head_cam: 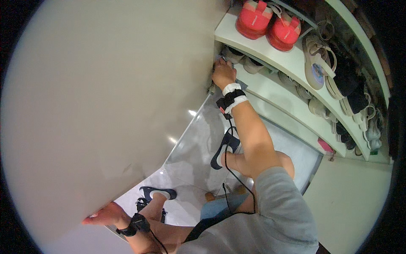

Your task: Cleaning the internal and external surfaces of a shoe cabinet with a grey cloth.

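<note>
My right hand (224, 73) reaches into the near corner of a white shoe cabinet, at the shelf (272, 92) below the top one in view. Its fingers are bent over a grey cloth (242, 84), part of which sticks out beside the wrist. Grey-beige shoes (252, 65) stand just beyond the fingers. At the lower left, my left hand (108, 214) touches the edge of a large pale door or panel (104, 95); how its fingers close there is hidden. Both wrists carry black strapped devices with cables, the right one over a white wrap.
Red shoes (254, 19) and a beige sandal (315, 68) stand on the upper shelf, with more shoes farther along. A pink box (325, 144) lies low in the cabinet. My slippered feet are on the grey tile floor (190, 168); a black cable (225, 152) hangs beside my right arm.
</note>
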A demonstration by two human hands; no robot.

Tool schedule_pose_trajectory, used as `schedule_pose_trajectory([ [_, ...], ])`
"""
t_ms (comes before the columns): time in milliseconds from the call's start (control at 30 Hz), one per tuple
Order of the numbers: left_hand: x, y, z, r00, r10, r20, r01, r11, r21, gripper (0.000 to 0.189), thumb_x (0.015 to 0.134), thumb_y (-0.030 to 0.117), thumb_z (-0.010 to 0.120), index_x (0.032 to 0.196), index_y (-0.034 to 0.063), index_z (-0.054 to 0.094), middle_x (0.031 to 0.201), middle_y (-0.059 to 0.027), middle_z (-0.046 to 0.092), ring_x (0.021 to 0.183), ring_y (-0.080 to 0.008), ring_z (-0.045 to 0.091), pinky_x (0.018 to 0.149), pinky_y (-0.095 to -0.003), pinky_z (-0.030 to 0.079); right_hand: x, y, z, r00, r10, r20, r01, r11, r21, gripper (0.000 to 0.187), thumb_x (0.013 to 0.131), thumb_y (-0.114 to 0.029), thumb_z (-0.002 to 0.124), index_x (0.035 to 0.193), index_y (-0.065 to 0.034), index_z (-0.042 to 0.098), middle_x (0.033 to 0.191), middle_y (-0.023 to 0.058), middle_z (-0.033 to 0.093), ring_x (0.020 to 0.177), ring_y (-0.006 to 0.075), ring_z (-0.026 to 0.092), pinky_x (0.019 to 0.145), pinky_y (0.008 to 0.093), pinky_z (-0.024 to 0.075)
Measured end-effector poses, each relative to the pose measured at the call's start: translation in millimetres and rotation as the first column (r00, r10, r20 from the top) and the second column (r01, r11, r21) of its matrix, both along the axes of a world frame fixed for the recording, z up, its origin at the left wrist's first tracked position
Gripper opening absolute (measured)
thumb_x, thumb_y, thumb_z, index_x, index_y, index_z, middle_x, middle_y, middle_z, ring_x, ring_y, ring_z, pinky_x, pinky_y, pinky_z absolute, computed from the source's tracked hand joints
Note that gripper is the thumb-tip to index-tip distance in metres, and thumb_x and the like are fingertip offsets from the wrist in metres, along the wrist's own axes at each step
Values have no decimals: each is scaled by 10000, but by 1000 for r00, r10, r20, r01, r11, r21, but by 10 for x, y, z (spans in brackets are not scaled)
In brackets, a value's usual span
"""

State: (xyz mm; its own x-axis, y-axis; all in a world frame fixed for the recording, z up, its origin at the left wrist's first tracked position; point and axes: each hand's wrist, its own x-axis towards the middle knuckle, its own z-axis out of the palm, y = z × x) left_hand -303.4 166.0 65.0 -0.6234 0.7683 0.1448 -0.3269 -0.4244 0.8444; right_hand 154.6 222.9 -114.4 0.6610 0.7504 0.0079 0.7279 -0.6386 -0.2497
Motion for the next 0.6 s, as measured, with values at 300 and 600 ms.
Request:
schedule_pose_trajectory([
  [300, -526, 105, -162, 591, -804, -59, 726, 499, 474, 533, 888, 502, 310, 1183, 91, 478, 1214, -86, 481, 1123, -272, 444, 953, -477, 348, -396, -278, -41, 986, 165, 16, -166, 984, 67, 450, 728, -125, 540, 1173, -78, 487, 1275, 65, 425, 1143, 288, 419, 877, 502, 394],
  [600, -151, 2, -59, 979, -200, 36, 197, 979, 60, 458, 902, 440, 299, 1032, 81, 551, 1042, -25, 553, 1024, -174, 489, 903, -393, 385, -126, -252, -127, 999, 34, 39, -37, 996, 76, 381, 756, -154, 504, 1114, -25, 506, 1170, 104, 470, 1046, 296, 473, 802, 438, 465],
])
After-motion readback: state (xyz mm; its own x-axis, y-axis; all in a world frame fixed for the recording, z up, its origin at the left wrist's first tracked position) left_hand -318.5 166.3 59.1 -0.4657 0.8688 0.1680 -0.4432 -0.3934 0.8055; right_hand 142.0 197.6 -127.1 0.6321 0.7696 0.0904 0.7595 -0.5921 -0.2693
